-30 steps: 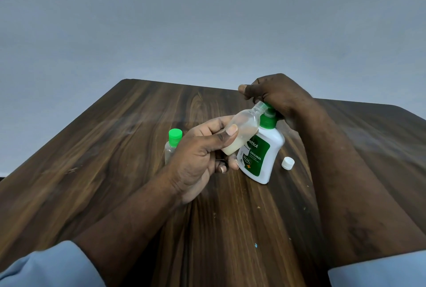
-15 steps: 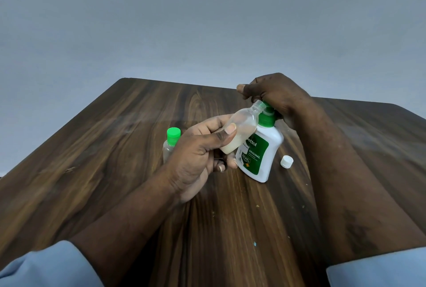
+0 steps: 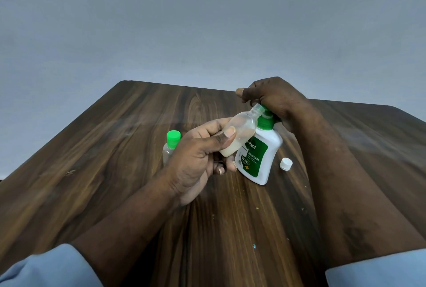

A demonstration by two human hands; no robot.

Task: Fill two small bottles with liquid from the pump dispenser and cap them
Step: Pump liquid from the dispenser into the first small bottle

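My left hand [image 3: 198,157] grips a small clear bottle [image 3: 242,132], tilted with its open mouth up against the nozzle of the pump dispenser. A little pale liquid sits at the bottle's low end. The white pump dispenser [image 3: 260,155] with a green label and green pump stands on the table. My right hand [image 3: 274,97] lies curled over its pump head, which is mostly hidden. A second small bottle [image 3: 169,148] with a green cap stands behind my left hand. A loose white cap [image 3: 286,163] lies on the table right of the dispenser.
Everything sits on a dark wooden table [image 3: 115,160] whose far edge meets a plain grey wall. Small crumbs or specks dot the wood near the front.
The view has shifted slightly; both hands, the tilted bottle and the dispenser stay in nearly the same pose.
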